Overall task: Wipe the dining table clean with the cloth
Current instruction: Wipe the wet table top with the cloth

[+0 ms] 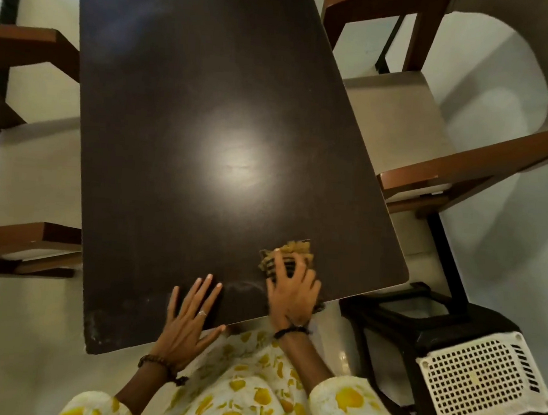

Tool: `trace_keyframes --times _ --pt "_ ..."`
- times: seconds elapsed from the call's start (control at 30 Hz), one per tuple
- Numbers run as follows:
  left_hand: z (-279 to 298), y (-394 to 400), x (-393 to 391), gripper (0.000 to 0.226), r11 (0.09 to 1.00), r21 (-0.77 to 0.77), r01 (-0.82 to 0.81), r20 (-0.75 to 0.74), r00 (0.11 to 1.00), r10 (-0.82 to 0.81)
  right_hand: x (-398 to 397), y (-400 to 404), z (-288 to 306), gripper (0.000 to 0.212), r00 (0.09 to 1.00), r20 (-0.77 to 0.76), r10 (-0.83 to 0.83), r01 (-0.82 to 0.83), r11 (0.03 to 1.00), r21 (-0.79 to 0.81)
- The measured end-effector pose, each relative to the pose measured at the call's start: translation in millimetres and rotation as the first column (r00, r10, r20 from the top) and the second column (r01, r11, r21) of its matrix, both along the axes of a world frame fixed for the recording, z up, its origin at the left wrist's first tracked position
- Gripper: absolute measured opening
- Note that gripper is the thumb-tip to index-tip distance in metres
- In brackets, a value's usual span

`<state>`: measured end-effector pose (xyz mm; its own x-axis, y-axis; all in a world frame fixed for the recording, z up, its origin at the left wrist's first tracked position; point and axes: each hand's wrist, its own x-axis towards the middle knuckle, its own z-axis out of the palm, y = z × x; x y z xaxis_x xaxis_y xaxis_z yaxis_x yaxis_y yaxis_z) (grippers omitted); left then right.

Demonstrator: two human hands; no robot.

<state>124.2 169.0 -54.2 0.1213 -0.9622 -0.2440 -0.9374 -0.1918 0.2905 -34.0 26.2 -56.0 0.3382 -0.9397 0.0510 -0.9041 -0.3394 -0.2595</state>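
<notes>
- The right hand [292, 293] is pressing down on the crumpled yellow-and-dark checked cloth [287, 257], its grip curling into the fabric near the dark rectangular wooden table [208, 105]'s near right corner.
- The left hand [190, 318] is lying flat on the table's near edge, fingers straight and spread, holding nothing, just left of the cloth.
- The right hand is hiding much of the cloth.
- One cloth and two hands are showing; wooden chairs beside the table are partly cut off.
</notes>
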Motion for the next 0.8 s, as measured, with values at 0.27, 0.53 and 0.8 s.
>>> trace_keyframes --times 0.27,0.53,0.8 --pt "-9 50 55 0.070 0.999 -0.003 0.032 0.062 0.998 -0.032 43 55 5 0.063 0.957 0.003 0.290 -0.290 0.957 -0.016" --pt "-12 50 64 0.069 0.998 0.005 0.064 -0.006 0.998 -0.064 -89 -39 20 0.051 0.895 -0.145 -0.423 0.437 0.895 0.089" --pt "-12 57 67 0.073 1.000 -0.026 -0.017 -0.042 0.999 0.016 24 49 21 0.061 0.972 -0.089 -0.220 0.230 0.964 0.130"
